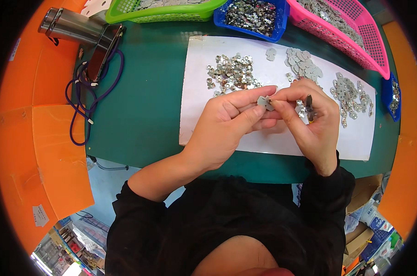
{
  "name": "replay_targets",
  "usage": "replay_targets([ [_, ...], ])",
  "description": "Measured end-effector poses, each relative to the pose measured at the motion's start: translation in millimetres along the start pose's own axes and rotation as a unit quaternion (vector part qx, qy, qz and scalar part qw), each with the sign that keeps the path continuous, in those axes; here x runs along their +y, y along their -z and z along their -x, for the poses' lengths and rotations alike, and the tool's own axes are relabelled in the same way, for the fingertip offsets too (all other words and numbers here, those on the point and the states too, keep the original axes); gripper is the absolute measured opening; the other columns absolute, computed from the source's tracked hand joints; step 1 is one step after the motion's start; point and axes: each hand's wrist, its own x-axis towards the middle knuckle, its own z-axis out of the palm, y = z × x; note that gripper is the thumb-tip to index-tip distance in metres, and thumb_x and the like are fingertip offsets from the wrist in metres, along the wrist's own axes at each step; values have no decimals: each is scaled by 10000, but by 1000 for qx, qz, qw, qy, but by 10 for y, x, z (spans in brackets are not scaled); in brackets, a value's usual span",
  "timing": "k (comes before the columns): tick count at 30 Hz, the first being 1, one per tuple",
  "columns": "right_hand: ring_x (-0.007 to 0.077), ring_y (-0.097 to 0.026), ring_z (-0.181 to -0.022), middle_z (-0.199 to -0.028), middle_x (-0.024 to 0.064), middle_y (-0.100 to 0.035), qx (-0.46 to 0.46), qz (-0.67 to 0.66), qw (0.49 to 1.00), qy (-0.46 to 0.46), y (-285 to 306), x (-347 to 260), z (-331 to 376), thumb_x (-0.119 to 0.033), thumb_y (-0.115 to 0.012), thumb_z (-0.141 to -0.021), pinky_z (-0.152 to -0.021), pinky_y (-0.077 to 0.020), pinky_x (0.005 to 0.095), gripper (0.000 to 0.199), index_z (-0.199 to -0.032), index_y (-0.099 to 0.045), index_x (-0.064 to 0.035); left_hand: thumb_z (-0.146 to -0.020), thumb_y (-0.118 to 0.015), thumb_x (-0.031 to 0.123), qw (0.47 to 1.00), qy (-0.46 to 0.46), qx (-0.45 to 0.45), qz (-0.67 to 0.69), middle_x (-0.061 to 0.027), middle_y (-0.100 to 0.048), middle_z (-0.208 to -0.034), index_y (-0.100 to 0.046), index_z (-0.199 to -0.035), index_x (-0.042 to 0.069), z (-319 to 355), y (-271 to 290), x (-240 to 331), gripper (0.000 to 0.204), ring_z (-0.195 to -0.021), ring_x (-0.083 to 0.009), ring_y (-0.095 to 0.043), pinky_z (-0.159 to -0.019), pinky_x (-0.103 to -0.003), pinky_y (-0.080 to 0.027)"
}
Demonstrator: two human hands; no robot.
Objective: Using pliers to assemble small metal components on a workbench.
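A small grey flat piece with notched edges (264,103) is pinched between the thumb and fingers of my left hand (220,122), above the white board (245,45). My right hand (318,126) is closed too, its thumb and forefinger meeting at the right edge of that piece. Whether a tiny part sits between those fingertips is too small to tell. A slim tool with a dark tip (309,102) and a bit of yellow is tucked in my right hand's curled fingers; most of it is hidden. Small shiny metal clips (234,71) lie heaped just beyond my left hand.
On the board, grey flat pieces (305,64) and silver parts (349,94) lie in piles. Behind stand a green basket (167,15), a blue tray (276,34) and a pink basket (379,55). Another blue tray (390,103) is at right; a steel flask (75,25) and purple cord (121,69) at left.
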Motion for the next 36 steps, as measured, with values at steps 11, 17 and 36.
replay_targets([
  [11,239,-560,-748,-766,70,-602,20,116,986,117,13,33,-10,47,-734,-719,-726,-466,340,175,-869,-691,-32,-1015,-452,-10,992,-60,-19,-112,-141,-658,-1148,-490,-1388,-54,-9,32,-61,377,-1012,-180,-666,-917,-302,-561],
  [17,266,-568,-777,-767,45,-588,78,286,924,240,-40,27,-5,-85,-783,-639,-788,-489,405,239,-867,-711,-98,-1016,-467,1,971,-106,6,-214,-125,-657,-1119,-387,-1470,-23,28,13,-56,463,-1001,-145,-637,-915,-297,-541],
  [36,234,-579,-769,-811,70,-634,13,102,993,60,74,-54,116,4,-802,-694,-683,-464,315,229,-890,-692,-45,-1030,-470,62,960,-150,-79,-221,-162,-687,-1093,-357,-1476,-35,17,25,-37,470,-1025,-185,-663,-930,-334,-530],
])
